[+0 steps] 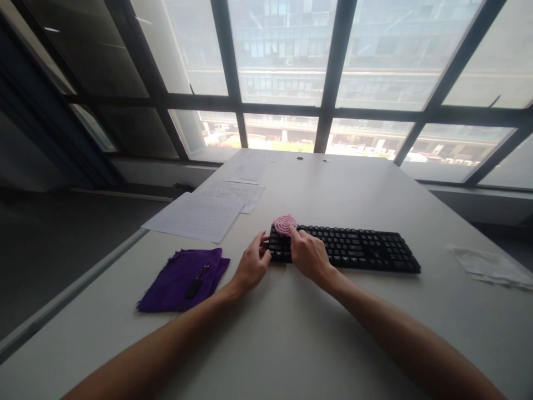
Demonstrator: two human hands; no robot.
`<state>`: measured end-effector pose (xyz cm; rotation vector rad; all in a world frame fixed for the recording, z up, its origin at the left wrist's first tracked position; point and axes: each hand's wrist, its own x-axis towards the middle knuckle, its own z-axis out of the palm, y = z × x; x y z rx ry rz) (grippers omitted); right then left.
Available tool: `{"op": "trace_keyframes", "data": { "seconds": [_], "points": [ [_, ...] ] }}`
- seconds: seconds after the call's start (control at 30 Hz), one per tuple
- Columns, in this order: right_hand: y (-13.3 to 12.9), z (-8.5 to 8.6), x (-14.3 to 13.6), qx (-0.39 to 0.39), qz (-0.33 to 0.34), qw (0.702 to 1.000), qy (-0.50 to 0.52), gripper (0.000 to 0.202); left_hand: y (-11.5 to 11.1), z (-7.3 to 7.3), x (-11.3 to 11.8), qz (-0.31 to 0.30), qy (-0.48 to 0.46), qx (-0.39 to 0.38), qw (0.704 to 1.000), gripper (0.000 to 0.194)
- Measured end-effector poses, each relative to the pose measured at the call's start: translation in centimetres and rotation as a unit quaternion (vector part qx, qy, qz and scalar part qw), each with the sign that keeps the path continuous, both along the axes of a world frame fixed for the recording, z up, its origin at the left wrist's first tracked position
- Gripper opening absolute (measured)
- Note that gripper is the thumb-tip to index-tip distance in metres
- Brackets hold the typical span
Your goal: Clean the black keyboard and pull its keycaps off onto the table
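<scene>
A black keyboard (358, 248) lies on the white table (283, 344). My left hand (253, 260) grips the keyboard's left end, thumb at the near corner and fingers at the side. Over the keyboard's upper left keys is a round pink brush (285, 224) with a ring pattern on its back and bristles pointing down. My right hand (307, 251) is closed on the brush, index finger pressed on its near right edge. The keys beneath the brush and part of my right hand's fingers are hidden.
Left of my left hand lies a folded purple cloth (170, 280) with a small black tool (195, 284) on top. Paper sheets (200, 214) are spread at the back left. A white cloth (489, 265) rests at the far right. Windows stand behind the table.
</scene>
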<state>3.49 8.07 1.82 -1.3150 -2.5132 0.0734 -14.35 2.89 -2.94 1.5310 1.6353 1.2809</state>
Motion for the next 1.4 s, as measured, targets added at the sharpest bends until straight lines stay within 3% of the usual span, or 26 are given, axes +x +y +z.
{"op": "trace_keyframes", "data": {
  "seconds": [0.17,0.33,0.5,0.67,0.83,1.03,1.27,1.4],
  "points": [
    [0.0,0.0,0.3,-0.003,0.038,0.999,-0.001,0.047,0.0,0.2,0.0,0.001,-0.01,0.0,1.0,0.061],
    [0.4,-0.1,0.4,0.001,0.003,1.0,0.016,0.048,0.1,0.2,0.0,0.002,-0.005,0.0,1.0,0.06],
    [0.7,-0.4,0.7,0.002,0.038,0.999,0.025,0.047,0.0,0.1,0.0,-0.005,-0.005,0.004,1.0,0.058],
    [0.7,-0.5,0.6,-0.003,-0.007,0.999,0.034,0.046,0.1,0.1,0.0,-0.005,0.004,0.008,1.0,0.056],
    [0.6,-0.5,0.6,-0.007,0.012,0.999,0.04,0.044,0.1,0.0,0.0,-0.006,0.015,0.017,1.0,0.053],
    [0.6,-0.7,0.6,-0.003,-0.012,0.999,0.047,0.045,0.1,0.2,0.1,-0.008,0.017,0.022,1.0,0.051],
    [1.1,-0.9,-0.1,0.022,0.031,0.998,0.052,0.045,0.3,-0.2,0.2,-0.002,0.005,0.032,0.999,0.05],
    [1.5,-1.0,-0.9,0.034,0.011,0.999,0.041,0.045,0.4,-0.2,0.2,0.001,0.01,0.034,0.999,0.047]
  ]
}}
